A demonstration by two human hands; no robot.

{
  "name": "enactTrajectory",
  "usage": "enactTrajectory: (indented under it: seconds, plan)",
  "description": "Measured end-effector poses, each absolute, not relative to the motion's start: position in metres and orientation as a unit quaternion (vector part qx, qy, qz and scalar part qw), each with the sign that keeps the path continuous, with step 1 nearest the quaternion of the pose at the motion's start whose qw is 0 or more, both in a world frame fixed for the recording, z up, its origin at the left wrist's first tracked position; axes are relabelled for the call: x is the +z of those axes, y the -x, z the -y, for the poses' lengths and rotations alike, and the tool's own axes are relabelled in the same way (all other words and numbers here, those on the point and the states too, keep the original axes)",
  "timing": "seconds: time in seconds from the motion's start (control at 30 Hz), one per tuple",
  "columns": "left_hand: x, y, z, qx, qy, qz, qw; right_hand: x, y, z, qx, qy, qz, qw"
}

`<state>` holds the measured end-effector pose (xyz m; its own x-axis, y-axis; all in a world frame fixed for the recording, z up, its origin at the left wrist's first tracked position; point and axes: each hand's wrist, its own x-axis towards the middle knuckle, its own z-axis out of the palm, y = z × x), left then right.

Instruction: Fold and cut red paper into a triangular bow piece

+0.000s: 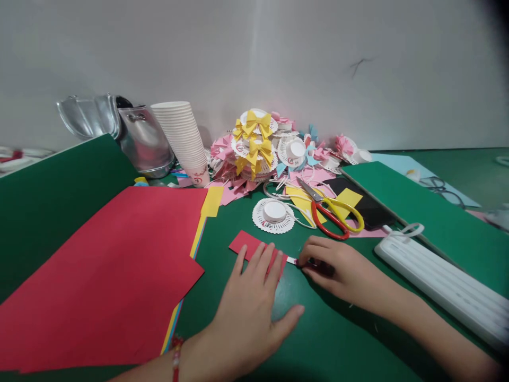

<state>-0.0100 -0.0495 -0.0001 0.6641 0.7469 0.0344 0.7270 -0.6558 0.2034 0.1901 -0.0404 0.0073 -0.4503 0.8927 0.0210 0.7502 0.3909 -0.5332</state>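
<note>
My left hand (pixel 248 307) lies flat, fingers spread, pressing down a small red paper piece (pixel 246 243) on the green table (pixel 342 339). My right hand (pixel 338 268) is just right of it, fingertips pinched on a small white strip (pixel 292 260) at the red piece's right edge. What lies under the right palm is hidden.
A large red sheet (pixel 119 270) over coloured sheets lies left. Behind are scissors (pixel 332 212), a cut paper cup disc (pixel 274 215), a cup stack (pixel 183 138), a pile of paper flowers with yellow bows (pixel 258 143), a metal container (pixel 139 138). A white power strip (pixel 441 281) lies right.
</note>
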Motion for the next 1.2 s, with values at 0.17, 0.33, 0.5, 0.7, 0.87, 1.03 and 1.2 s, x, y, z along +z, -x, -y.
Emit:
enactTrajectory:
  seconds: [0.17,0.33,0.5,0.7,0.87,1.03,1.2]
  plan:
    - [-0.004,0.006,0.053,0.038,-0.909,-0.399,0.112,0.009,-0.189,0.042,0.207,0.507,0.824,0.142]
    - [-0.002,0.01,0.052,0.037,-0.909,-0.395,0.126,0.005,-0.187,0.043,0.209,0.511,0.82,0.153]
    - [-0.001,0.009,0.051,0.011,-0.91,-0.389,0.14,0.003,-0.188,0.041,0.226,0.511,0.81,0.174]
    - [0.0,0.008,0.05,-0.014,-0.908,-0.392,0.143,0.005,-0.192,0.039,0.244,0.503,0.807,0.189]
    - [-0.001,0.008,0.05,-0.012,-0.908,-0.393,0.149,0.004,-0.199,0.036,0.228,0.501,0.812,0.194]
    - [-0.002,0.009,0.05,0.003,-0.909,-0.389,0.151,0.002,-0.207,0.03,0.242,0.494,0.809,0.208]
    - [-0.008,0.011,0.047,0.082,-0.895,-0.417,0.137,0.004,-0.2,0.033,0.227,0.502,0.802,0.232]
